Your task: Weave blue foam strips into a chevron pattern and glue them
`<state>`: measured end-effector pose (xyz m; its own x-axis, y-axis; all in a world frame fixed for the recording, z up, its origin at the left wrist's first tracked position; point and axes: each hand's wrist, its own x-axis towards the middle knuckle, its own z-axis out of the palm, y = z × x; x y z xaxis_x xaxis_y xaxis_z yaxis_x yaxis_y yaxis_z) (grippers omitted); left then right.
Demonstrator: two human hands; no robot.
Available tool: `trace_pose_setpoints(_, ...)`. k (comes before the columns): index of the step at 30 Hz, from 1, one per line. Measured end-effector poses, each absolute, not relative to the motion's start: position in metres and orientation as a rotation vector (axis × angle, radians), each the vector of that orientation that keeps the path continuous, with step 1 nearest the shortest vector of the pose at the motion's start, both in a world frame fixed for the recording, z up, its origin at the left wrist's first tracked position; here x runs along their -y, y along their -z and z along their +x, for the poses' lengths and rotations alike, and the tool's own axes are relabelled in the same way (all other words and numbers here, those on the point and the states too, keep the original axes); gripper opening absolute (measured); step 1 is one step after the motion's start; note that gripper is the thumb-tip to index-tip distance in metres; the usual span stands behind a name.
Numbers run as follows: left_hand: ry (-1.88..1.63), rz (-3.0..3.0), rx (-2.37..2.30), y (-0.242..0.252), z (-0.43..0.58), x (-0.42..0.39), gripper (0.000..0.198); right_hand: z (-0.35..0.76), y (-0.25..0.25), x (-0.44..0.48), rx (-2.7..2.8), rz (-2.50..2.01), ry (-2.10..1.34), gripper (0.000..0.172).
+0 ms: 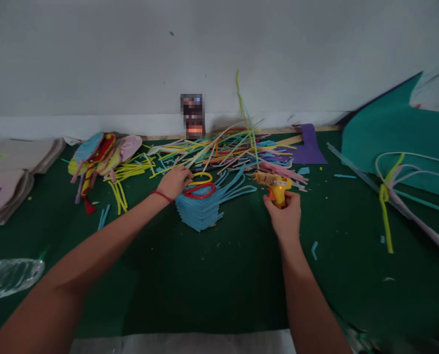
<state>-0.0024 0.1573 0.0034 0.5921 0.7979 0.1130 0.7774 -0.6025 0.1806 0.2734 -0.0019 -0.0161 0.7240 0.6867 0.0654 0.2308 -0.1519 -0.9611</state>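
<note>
Right fingers (293, 199) clamp the glue gun (282, 184), presumably for control; left fingers (182, 173), closure unclear, touch the yellow loop (205, 174), perhaps steadying it.

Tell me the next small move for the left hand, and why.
Probably lift the yellow loop and red loop aside with the left hand: it is at the yellow one, both overlap the blue strips in view, and the right hand holds the glue gun.
</note>
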Motion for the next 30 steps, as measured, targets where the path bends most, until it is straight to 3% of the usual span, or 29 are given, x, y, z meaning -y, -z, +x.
trace_pose_setpoints(14,0.152,2.803,-0.992,-0.014,0.027,-0.163,0.028,0.271,0.018,-0.001,0.759,-1.693,-0.574,0.051)
trace_pose_setpoints(19,-0.002,2.864,-0.946,-0.014,0.020,-0.168,0.029,0.271,0.018,-0.001,0.744,-1.689,-0.557,0.051)
trace_pose_setpoints(25,0.054,2.868,-1.198,-0.012,0.006,-0.182,0.028,0.273,0.018,-0.002,0.746,-1.648,-0.560,0.050)
trace_pose_setpoints(30,-0.108,2.830,-1.351,-0.015,0.032,-0.166,0.022,0.273,0.019,-0.002,0.753,-1.669,-0.543,0.050)
